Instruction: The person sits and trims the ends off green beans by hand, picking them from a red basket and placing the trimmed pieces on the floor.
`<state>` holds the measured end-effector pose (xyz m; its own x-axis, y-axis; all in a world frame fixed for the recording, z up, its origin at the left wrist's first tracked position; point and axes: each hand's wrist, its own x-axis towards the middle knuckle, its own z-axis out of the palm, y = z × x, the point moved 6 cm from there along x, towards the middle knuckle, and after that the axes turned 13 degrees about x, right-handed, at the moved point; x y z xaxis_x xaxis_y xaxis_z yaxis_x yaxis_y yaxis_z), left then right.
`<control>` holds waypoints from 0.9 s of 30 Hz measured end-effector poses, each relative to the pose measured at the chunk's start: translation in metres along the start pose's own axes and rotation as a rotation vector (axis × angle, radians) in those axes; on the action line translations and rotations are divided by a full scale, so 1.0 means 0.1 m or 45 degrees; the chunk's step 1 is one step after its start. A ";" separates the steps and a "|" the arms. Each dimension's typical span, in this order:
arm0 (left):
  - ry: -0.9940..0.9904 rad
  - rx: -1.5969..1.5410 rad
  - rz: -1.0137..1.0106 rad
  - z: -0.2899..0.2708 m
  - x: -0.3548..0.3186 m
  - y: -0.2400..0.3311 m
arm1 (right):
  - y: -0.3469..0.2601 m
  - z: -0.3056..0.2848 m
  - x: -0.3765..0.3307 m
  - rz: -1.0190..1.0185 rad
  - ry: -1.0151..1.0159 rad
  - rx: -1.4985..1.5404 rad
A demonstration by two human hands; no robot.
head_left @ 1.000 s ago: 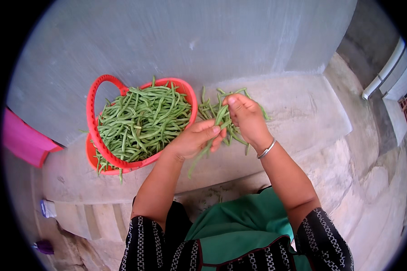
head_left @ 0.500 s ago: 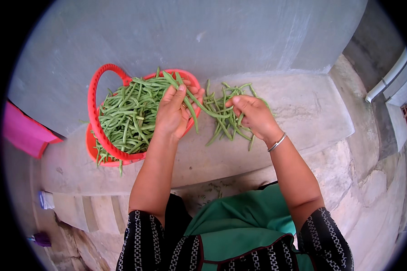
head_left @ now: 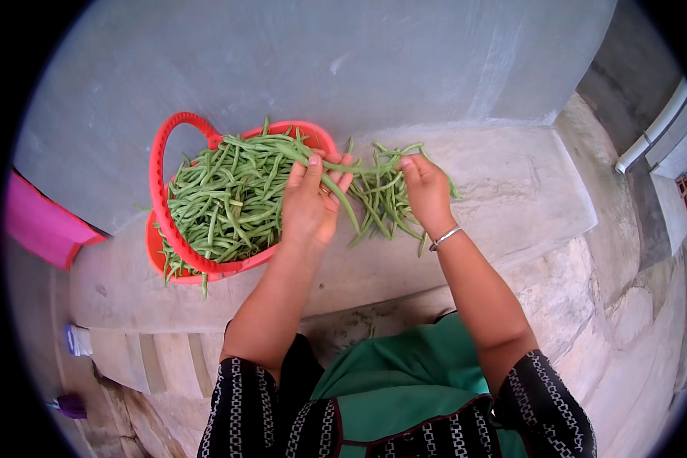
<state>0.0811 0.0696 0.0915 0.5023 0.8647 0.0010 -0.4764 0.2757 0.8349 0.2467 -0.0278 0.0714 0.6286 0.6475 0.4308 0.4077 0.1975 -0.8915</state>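
Note:
My left hand (head_left: 310,200), palm partly up, grips a few green beans (head_left: 342,200) between thumb and fingers, over the right rim of the red basket (head_left: 322,137). One bean stretches from it toward my right hand (head_left: 427,191), whose thumb and fingers pinch the far end. Below that bean lies a loose pile of green beans (head_left: 382,204) on the concrete ledge. The basket, with its arched handle (head_left: 159,164), is heaped with more green beans (head_left: 225,195). A metal bangle (head_left: 445,237) circles my right wrist.
A grey wall (head_left: 343,61) rises directly behind the concrete ledge (head_left: 511,179). At the far left is a pink sheet-like thing (head_left: 46,221). The ledge drops off at its front edge toward my green apron (head_left: 404,359). A white pipe (head_left: 655,128) runs at the far right.
My left hand has shifted right and slightly down with its beans. My right hand has drawn slightly up and now pinches the end of a bean stretched between both hands.

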 end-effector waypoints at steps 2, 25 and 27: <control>0.107 0.042 0.084 -0.01 0.03 0.06 | 0.39 -0.11 0.06 0.470 0.149 0.546; 0.129 -0.161 -0.062 0.18 0.30 -0.28 | -0.04 0.28 -0.54 1.007 -0.649 1.078; 0.110 -0.132 -0.090 0.26 0.31 -0.36 | 0.06 0.25 -0.56 0.945 -0.709 0.950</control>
<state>0.1321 0.0754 0.0755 0.4752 0.8733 -0.1073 -0.5160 0.3754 0.7699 0.1978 -0.0441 0.0382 0.0989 0.9787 -0.1801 -0.5365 -0.1000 -0.8380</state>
